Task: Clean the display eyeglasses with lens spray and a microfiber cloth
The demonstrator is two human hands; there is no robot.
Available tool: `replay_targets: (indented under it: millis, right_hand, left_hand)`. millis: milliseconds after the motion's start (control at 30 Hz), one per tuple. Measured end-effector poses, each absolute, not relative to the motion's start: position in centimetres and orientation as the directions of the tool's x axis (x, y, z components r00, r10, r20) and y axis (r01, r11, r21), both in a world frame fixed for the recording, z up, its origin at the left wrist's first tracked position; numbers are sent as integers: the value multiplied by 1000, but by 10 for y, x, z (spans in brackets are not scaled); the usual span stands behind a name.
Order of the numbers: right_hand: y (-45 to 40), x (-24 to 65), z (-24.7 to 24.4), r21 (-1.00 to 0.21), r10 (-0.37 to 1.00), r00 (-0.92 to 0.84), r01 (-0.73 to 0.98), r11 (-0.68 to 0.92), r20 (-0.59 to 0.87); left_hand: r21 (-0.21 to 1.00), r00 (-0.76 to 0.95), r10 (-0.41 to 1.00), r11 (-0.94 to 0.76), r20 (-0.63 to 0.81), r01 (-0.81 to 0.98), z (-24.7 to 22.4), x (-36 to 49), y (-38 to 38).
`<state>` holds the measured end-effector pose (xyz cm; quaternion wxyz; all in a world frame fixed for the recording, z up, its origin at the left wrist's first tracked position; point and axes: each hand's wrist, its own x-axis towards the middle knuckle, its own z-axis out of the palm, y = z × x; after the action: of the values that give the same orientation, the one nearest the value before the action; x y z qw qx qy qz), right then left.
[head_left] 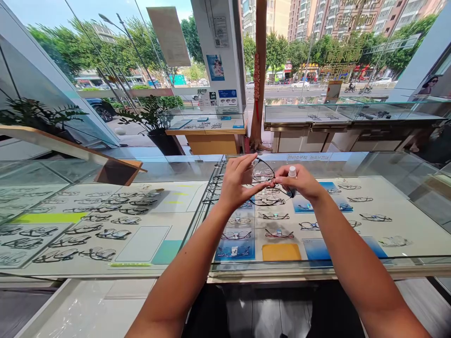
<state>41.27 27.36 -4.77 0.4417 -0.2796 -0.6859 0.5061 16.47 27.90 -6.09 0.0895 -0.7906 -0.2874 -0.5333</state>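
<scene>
Above the glass counter, a pair of thin dark-rimmed eyeglasses (267,164) is held up between my two hands. My left hand (232,184) has its fingers at the upper edge of one lens rim and its thumb below. Something pale shows behind those fingers, but I cannot make it out. My right hand (306,183) is closed around a small bottle with a white cap (292,172), which sticks up above the fingers. The right fingertips also meet the eyeglasses near the middle. The bottle's body is mostly hidden by the hand.
Under the glass display counter (373,185) lie rows of eyeglasses, blue cards and a yellow cloth (281,252). More frames fill the case on the left (141,220). A wooden-edged board (70,141) juts in at left. Beyond are a potted plant (151,117), further cases and windows.
</scene>
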Motion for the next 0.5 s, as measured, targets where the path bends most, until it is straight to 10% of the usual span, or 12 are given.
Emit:
replay_targets:
  millis: [267, 500]
  right_hand:
    - [273, 413, -49, -941, 805, -508, -37, 336, 307]
    - [286, 428, -44, -832, 911, -12, -413, 371, 412]
  left_hand:
    - [197, 321, 398, -837, 859, 510, -58, 160, 279]
    - [235, 55, 320, -790, 946, 566, -60, 159, 284]
